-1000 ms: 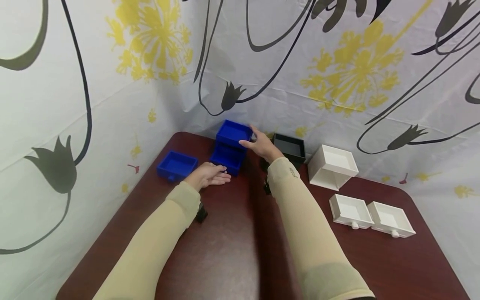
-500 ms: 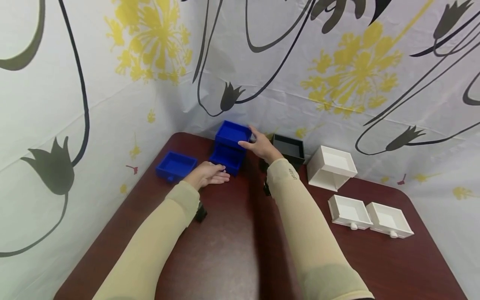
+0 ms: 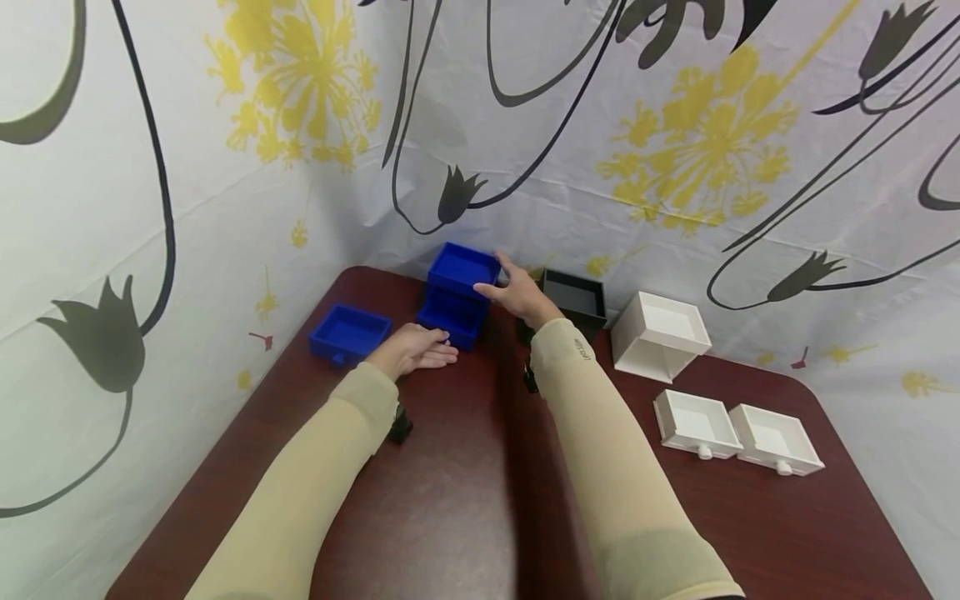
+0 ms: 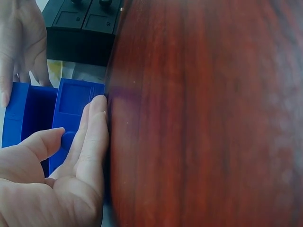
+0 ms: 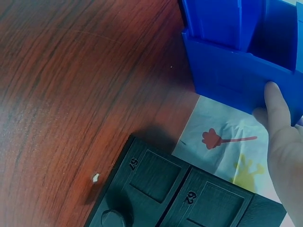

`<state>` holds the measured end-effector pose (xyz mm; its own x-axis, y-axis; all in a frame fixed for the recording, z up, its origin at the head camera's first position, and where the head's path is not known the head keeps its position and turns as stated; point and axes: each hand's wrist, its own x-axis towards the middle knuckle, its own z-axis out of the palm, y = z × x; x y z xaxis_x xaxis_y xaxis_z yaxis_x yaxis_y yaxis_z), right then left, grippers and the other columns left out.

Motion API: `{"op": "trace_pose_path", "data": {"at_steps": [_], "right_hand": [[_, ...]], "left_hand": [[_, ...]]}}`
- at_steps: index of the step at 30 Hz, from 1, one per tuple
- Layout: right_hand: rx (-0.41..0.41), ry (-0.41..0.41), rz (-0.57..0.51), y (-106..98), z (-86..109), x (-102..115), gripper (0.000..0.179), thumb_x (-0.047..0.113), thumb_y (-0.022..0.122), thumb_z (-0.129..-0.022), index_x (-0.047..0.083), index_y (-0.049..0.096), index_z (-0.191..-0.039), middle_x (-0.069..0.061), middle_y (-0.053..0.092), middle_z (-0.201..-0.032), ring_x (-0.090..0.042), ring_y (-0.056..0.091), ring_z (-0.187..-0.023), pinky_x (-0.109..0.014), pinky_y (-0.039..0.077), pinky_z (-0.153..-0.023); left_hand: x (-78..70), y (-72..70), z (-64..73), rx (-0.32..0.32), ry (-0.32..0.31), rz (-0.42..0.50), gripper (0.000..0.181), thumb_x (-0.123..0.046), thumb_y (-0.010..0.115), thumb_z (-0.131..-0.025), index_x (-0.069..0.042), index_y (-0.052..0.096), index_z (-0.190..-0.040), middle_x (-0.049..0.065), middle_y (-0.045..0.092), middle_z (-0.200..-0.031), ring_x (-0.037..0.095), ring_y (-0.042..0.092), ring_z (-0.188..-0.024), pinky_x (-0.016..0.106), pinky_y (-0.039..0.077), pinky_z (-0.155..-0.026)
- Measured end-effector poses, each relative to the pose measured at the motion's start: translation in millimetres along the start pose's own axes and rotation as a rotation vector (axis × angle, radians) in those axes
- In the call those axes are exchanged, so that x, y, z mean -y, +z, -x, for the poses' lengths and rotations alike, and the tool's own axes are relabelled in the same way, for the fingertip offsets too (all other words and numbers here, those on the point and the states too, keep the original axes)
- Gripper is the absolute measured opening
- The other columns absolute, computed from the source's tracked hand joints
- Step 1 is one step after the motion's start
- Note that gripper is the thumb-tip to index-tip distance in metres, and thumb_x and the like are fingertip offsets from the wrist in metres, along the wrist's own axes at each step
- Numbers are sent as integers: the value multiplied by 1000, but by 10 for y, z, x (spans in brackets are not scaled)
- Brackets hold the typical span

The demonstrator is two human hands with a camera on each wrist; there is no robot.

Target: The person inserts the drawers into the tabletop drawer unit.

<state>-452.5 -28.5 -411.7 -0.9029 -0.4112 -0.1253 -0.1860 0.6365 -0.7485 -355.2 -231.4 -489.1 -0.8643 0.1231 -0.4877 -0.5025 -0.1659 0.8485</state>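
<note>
A small blue cabinet [image 3: 463, 265] stands at the back of the table, its upper opening bare. A blue drawer [image 3: 448, 323] sits in the lower opening, its front jutting out. My left hand [image 3: 420, 348] is at that drawer's front; in the left wrist view, thumb and fingers pinch its round knob [image 4: 68, 138], partly hidden. With thumb and fingers spread, my right hand [image 3: 521, 293] holds the cabinet's right side near the top. One finger [image 5: 277, 106] lies against the blue side wall [image 5: 232, 78] in the right wrist view. A second blue drawer [image 3: 348, 330] lies to the left.
Right of the cabinet is a black drawer unit [image 3: 574, 298] with numbered fronts. Beyond it stands an open-fronted white cabinet [image 3: 654, 337], with two white drawers [image 3: 697, 422] before it. A patterned cloth [image 3: 540, 142] hangs close behind the dark red table [image 3: 442, 500].
</note>
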Motion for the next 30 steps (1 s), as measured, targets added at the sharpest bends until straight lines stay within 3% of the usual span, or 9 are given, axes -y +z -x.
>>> {"op": "trace_pose_path", "data": {"at_steps": [7, 10, 18, 25, 30], "right_hand": [[14, 18, -72, -8, 5, -11, 98, 48, 73, -92, 27, 10, -165, -6, 15, -169, -29, 55, -132, -46, 42, -110], [19, 21, -97, -8, 8, -17, 98, 47, 73, -92, 28, 10, -165, -5, 15, -169, -27, 60, -125, -44, 46, -107], [52, 21, -233, 14, -13, -20, 96, 35, 74, -93, 29, 10, -165, -4, 7, -170, -29, 57, -129, -45, 49, -104], [91, 51, -220, -9, 48, 122, 93, 26, 68, -98, 23, 4, -165, -9, 2, -170, -31, 53, -134, -46, 47, -106], [78, 52, -252, 5, -47, -10, 95, 29, 71, -96, 28, 6, -165, -5, 4, -170, -30, 55, -132, -46, 47, -105]], "left_hand": [[-5, 22, -7, 5, 1, -3, 43, -17, 54, -107, 8, 50, -141, 26, 65, -127, 32, 67, -116, 35, 57, -90], [-9, 24, -15, 6, 1, -6, 43, -17, 54, -107, 8, 50, -141, 26, 66, -127, 31, 68, -114, 34, 57, -88], [-27, 6, -47, 1, -4, -7, 39, -17, 54, -106, 7, 53, -137, 26, 66, -127, 30, 69, -113, 33, 58, -86], [-57, 5, -13, 1, -8, -10, 39, -17, 54, -106, 8, 53, -137, 26, 64, -129, 31, 66, -117, 34, 57, -91], [-46, 21, -41, -4, -7, -9, 38, -17, 54, -106, 8, 53, -135, 25, 65, -128, 30, 69, -113, 33, 57, -89]]}}
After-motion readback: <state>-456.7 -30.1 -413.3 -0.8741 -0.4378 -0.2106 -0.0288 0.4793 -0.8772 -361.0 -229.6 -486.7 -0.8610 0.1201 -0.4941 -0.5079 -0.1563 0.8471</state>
